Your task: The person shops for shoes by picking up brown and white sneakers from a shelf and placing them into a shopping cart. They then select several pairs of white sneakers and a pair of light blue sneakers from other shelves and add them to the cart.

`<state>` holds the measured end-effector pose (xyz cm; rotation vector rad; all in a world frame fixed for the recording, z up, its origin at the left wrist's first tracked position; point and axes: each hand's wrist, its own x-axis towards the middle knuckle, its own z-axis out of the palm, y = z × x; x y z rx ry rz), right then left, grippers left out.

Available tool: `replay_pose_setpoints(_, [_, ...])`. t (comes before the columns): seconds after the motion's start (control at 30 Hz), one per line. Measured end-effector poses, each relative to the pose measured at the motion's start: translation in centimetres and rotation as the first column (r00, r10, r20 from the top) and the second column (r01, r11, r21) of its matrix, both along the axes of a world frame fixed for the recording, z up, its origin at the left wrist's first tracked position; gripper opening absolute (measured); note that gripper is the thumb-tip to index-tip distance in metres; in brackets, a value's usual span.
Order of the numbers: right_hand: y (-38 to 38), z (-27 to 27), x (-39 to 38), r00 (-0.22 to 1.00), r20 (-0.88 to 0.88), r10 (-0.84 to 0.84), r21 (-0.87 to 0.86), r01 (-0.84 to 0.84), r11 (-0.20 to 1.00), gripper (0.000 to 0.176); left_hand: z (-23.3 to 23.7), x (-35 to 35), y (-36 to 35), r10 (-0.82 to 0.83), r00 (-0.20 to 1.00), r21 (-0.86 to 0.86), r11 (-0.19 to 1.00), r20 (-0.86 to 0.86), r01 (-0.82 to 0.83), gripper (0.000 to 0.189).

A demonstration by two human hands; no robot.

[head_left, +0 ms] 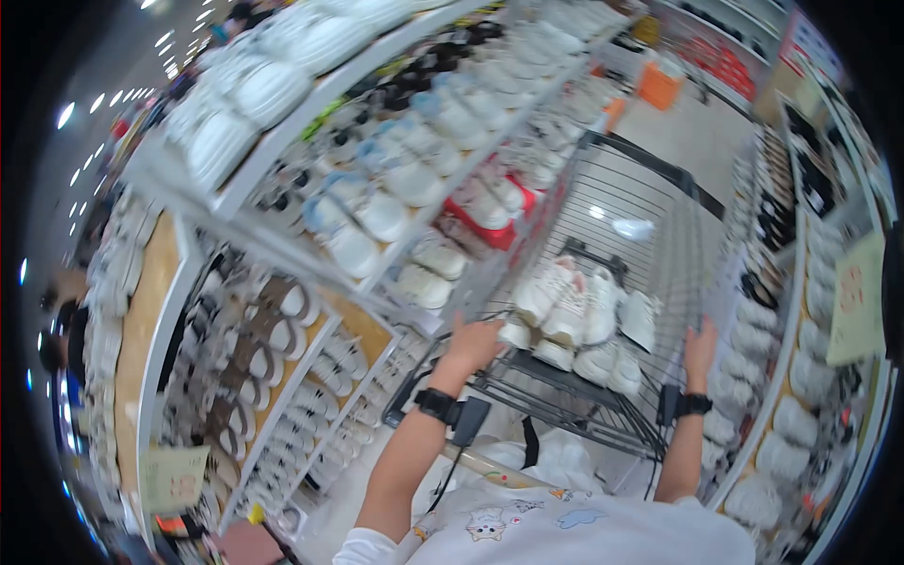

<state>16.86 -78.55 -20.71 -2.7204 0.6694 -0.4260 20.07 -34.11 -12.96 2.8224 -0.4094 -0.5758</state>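
A wire shopping cart (633, 202) stands in front of me, with several white shoes (568, 315) grouped at its near end. My left hand (476, 341) is at the cart's left side, close to the shoes; its fingers are blurred, and whether they grip the rim cannot be made out. On the opposite side, my right hand (700, 347) is at the cart's right edge, its fingers too small and blurred to read. Each wrist wears a black band with a device.
Shelves of white shoes (381, 212) rise on the left, with brown and white shoes (273, 320) lower down. Another shoe rack (786, 424) lines the right side, bearing a yellowish sign (857, 299). An orange object (660, 86) stands on the floor beyond the cart.
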Motion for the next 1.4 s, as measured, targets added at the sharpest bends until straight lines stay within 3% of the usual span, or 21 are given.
replay_pose_setpoints(0.1, [3.9,5.4,2.4,0.994,0.063,0.088,-0.018,-0.087,0.996,0.043,0.6,0.2,-0.1,-0.004,0.999,0.048,0.999,-0.055,0.007,0.041])
replay_pose_setpoints(0.2, [7.4,6.0,4.9,0.973,0.037,0.228,-0.041,-0.226,0.973,0.042,-0.4,0.1,-0.3,0.007,1.000,0.025,1.000,-0.011,-0.006,0.041])
replay_pose_setpoints(0.3, [10.5,3.7,8.2,0.778,-0.139,0.613,0.181,-0.589,0.788,0.043,-1.8,-0.1,-0.6,0.042,0.996,-0.033,0.999,0.076,-0.039,0.036])
replay_pose_setpoints(0.33, [11.9,2.7,9.6,0.759,-0.107,0.642,0.184,-0.620,0.763,0.043,-2.0,-0.3,-0.7,0.057,0.990,-0.080,0.996,0.132,-0.047,0.030])
replay_pose_setpoints(0.4, [14.8,-0.4,13.0,0.643,-0.051,0.764,0.330,-0.711,0.621,0.045,-2.9,0.0,-1.1,0.061,0.994,0.006,0.998,0.087,-0.062,0.025])
replay_pose_setpoints(0.47, [17.2,-3.9,15.8,0.674,0.025,0.738,0.290,-0.712,0.640,0.045,-3.0,-0.4,-1.1,0.063,0.986,0.030,0.997,0.152,-0.069,0.021])
replay_pose_setpoints(0.53, [19.0,-6.8,17.5,0.753,-0.107,0.649,0.339,-0.586,0.736,0.043,-3.7,-0.4,-1.1,0.109,0.985,-0.005,0.994,0.132,-0.109,0.020])
replay_pose_setpoints(0.57, [19.0,-9.9,18.2,0.732,-0.058,0.679,0.356,-0.620,0.699,0.042,-4.6,-0.4,-1.1,0.103,0.985,-0.028,0.995,0.138,-0.100,0.021])
replay_pose_setpoints(0.6, [19.6,-10.9,18.5,0.702,-0.147,0.697,0.402,-0.601,0.691,0.043,-5.3,-0.3,-0.8,0.092,0.985,-0.051,0.995,0.143,-0.085,0.021])
replay_pose_setpoints(0.63, [20.1,-12.1,18.4,0.708,-0.221,0.671,0.269,-0.617,0.739,0.044,-5.0,-0.1,-0.6,0.097,0.987,-0.084,0.993,0.126,-0.087,0.020])
replay_pose_setpoints(0.67, [21.0,-11.5,17.5,0.777,-0.219,0.591,0.252,-0.540,0.803,0.041,-4.4,-0.2,-0.6,0.100,0.990,-0.117,0.989,0.104,-0.088,0.019])
replay_pose_setpoints(0.73, [23.1,-8.6,16.4,0.795,-0.397,0.459,0.201,-0.412,0.889,0.044,-5.2,-0.1,-0.6,0.121,0.981,-0.170,0.981,0.150,-0.095,0.017])
replay_pose_setpoints(0.8, [22.4,-12.0,16.8,0.814,-0.393,0.428,0.067,-0.439,0.896,0.048,-5.0,-0.1,-0.6,0.127,0.980,-0.143,0.984,0.155,-0.105,0.015])
replay_pose_setpoints(0.93, [22.7,-11.3,15.1,0.817,-0.343,0.463,0.165,-0.433,0.886,0.047,-4.2,0.0,-0.7,0.060,0.994,-0.007,0.998,0.089,-0.060,0.022])
replay_pose_setpoints(1.13, [22.8,-13.0,14.7,0.811,-0.393,0.434,0.201,-0.385,0.901,0.046,-3.3,-0.9,0.1,0.097,0.991,-0.139,0.987,0.088,-0.085,0.017])
replay_pose_setpoints(1.2, [23.2,-12.9,13.0,0.863,-0.152,0.482,0.103,-0.472,0.876,0.045,-3.2,-1.4,0.4,0.084,0.994,-0.162,0.984,0.070,-0.072,0.017])
replay_pose_setpoints(1.23, [23.1,-12.6,12.2,0.866,-0.147,0.478,0.098,-0.468,0.878,0.045,-3.6,-1.6,0.6,0.093,0.991,-0.186,0.980,0.096,-0.074,0.016])
replay_pose_setpoints(1.3, [25.5,-6.1,8.6,0.813,-0.349,0.466,0.028,-0.488,0.872,0.044,-3.5,-1.8,1.0,0.100,0.986,-0.215,0.974,0.133,-0.070,0.015])
replay_pose_setpoints(1.4, [23.3,-13.0,9.3,0.786,-0.229,0.575,0.143,-0.557,0.818,0.044,-3.4,-2.5,2.1,0.110,0.985,-0.277,0.958,0.130,-0.071,0.014])
